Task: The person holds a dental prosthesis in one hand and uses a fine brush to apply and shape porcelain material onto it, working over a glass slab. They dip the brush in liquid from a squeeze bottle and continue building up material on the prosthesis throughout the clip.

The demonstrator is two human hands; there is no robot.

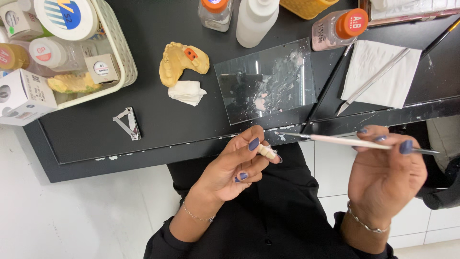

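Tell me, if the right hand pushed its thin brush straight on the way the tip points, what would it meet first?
Probably the small tooth piece pinched in the left hand; the brush in the right hand aims there, though depth is unclear.

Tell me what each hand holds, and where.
Left hand pinches a small cream tooth piece at its fingertips; right hand grips a thin brush mid-handle.

A black tabletop [163, 120], chipped white along its near edge, carries everything. At far left sits a cream plastic basket [122, 57] with a white box [21, 96] beside it. Near the middle lie a metal clip [127, 123], a yellow dental cast [182, 61], a folded white gauze [188, 92] and a smeared glass slab [266, 79]. Bottles [256, 19] stand along the far edge. At right, a white tissue [381, 72] bears a metal instrument [371, 81].
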